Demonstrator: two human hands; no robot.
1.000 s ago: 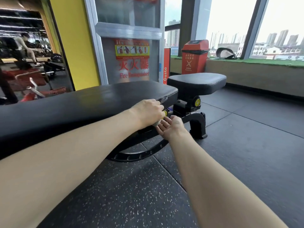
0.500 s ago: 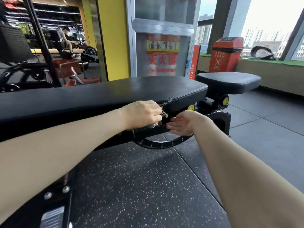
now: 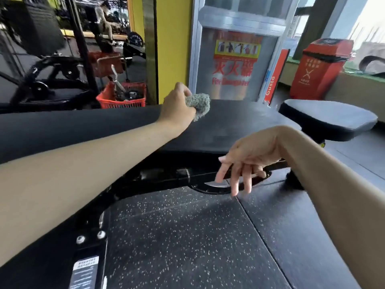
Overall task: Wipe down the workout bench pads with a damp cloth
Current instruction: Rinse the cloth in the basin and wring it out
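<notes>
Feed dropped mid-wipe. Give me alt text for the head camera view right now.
The left hand grips a bunched grey cloth over the bench's long black back pad. The right hand hangs empty, fingers loose, in front of the bench frame; the smaller seat pad lies to the right.

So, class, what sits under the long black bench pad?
A black metal frame and curved adjustment rail, above speckled rubber floor. The right hand hides part of the rail.
</notes>
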